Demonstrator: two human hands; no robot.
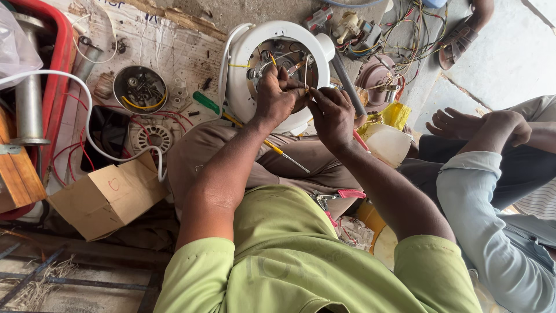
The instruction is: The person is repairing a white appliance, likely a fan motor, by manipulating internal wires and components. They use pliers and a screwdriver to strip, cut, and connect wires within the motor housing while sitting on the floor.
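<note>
A round white plastic appliance base, turned up to show its open underside of metal parts and thin wires, rests on the person's lap, against brown trousers. Both hands work inside its opening. The left hand is curled over the middle of the cavity, its fingers bent in among the wiring; it seems to pinch a fine wire, though the grip itself is hidden. The right hand sits just beside it at the lower right rim, fingers clenched round a thin pale wire that runs up into the base. The step in hand looks like fitting or tracing a wire at a terminal; the next move likely calls for small, steady finger work in a cramped space.

A yellow-handled screwdriver with a slim metal shaft lies across the lap just below the hands, untouched. Further left on the floor are a round metal cup holding wires and a brown cardboard box. At the right, another person's clasped hands rest well apart.
</note>
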